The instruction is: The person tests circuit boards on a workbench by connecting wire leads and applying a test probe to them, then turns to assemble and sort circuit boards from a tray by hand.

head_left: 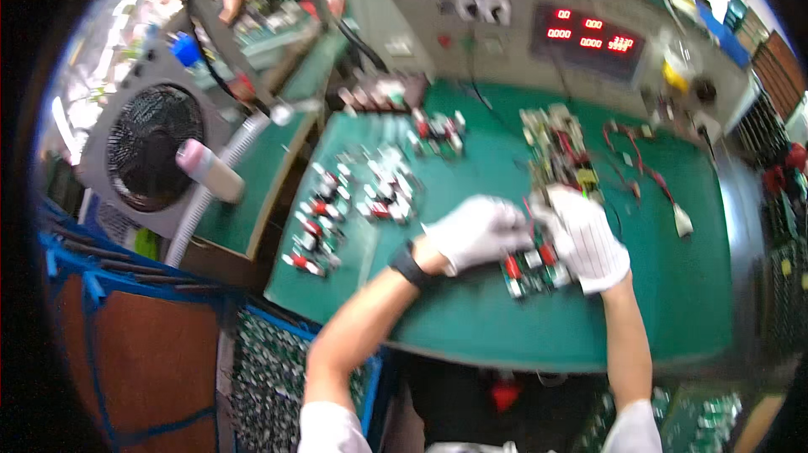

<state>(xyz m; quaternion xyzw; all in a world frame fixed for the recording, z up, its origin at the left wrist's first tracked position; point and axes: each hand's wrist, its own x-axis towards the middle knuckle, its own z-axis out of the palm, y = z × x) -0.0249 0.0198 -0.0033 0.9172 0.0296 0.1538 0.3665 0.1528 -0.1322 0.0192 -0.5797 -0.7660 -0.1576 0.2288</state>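
Observation:
Both my hands wear white gloves. My left hand (481, 234) is closed in a pinch above a small green circuit board (515, 285) with red and white parts. What its fingers hold is too blurred to make out. My right hand (587, 238), in a striped glove, curls over the board's right side with fingers bent towards the left hand. Its fingertips are partly hidden, and so is whatever they grip. A thin red wire (528, 207) shows between the hands. Just beyond them lies a larger circuit board assembly (555, 146) with yellow and red parts.
On the green mat, several small boards (316, 222) stand in rows at left, with another board group (438, 133) farther back. Red cables (644, 167) with a white connector (683, 220) lie at right. A meter panel (589, 37) glows behind. A fan (156, 146) and a pink-capped bottle (210, 171) stand left.

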